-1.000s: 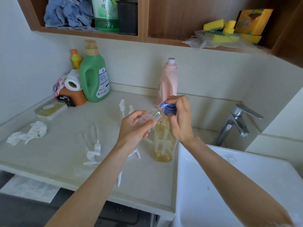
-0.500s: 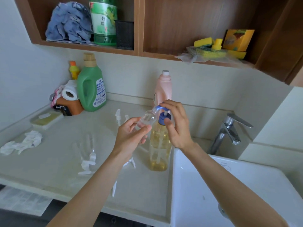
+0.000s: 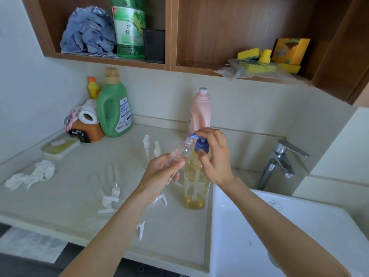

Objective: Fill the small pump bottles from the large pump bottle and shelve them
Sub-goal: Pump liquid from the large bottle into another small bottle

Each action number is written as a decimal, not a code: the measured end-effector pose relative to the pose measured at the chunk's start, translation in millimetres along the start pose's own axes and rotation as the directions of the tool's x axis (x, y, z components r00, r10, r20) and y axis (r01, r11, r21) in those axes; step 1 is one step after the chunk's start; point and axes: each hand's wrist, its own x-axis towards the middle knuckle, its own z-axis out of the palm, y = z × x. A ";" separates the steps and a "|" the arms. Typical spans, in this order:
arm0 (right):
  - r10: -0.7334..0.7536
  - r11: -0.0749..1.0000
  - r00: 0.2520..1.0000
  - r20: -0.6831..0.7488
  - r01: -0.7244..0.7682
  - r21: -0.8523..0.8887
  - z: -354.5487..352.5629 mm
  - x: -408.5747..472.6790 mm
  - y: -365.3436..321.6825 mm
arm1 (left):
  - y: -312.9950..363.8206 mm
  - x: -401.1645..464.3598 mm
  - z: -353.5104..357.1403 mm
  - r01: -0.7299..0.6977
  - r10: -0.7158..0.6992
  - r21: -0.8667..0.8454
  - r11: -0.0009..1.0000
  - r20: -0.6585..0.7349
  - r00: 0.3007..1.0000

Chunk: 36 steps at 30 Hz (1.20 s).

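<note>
Small pump bottle (image 3: 180,151) gripped tilted in left hand (image 3: 159,174), right hand (image 3: 214,156) fingers curled on large pump bottle (image 3: 194,184) — pink bottle (image 3: 200,110) behind

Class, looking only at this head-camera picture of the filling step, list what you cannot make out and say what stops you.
- Liquid level in the small bottle: clear plastic, blurred, partly wrapped by the left hand.
- Whether the blue pump is being pressed: the right hand covers its top.
- Pink bottle label: hidden behind the right hand.
- Sink drain: cut off by the bottom edge.
</note>
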 end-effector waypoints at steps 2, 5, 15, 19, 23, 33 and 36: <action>0.012 1.000 0.999 0.036 -0.011 -0.029 -10.2 7.3 -3.5 | 3.1 -7.2 -3.2 -0.016 0.015 0.016 1.000 0.051 0.999; 0.030 0.986 0.999 -0.044 -0.037 -0.165 -20.0 16.8 -18.9 | 4.1 -15.4 -11.2 -0.038 0.049 -0.095 0.995 0.121 0.991; 0.219 0.915 0.917 0.333 -0.312 0.258 -22.6 27.2 -86.7 | 8.3 -43.1 4.5 -0.420 0.428 0.136 0.897 -0.032 0.903; 0.210 0.841 0.872 0.441 -0.391 0.374 -27.0 30.5 -87.8 | 14.6 -45.6 -0.8 -0.346 0.343 0.098 0.933 0.042 0.938; 0.245 0.826 0.882 0.403 -0.407 0.389 -30.8 36.4 -77.2 | 16.0 -38.4 -9.6 -0.364 0.369 0.235 0.901 0.025 0.929; 0.426 0.879 0.894 0.139 -0.446 0.171 -46.1 38.8 -30.4 | 8.0 -21.8 -15.3 -0.251 0.292 0.324 0.912 -0.083 0.953; 0.447 0.875 0.886 0.121 -0.462 0.145 -45.1 38.5 -23.1 | 11.5 -19.1 -15.9 -0.246 0.280 0.301 0.921 -0.074 0.957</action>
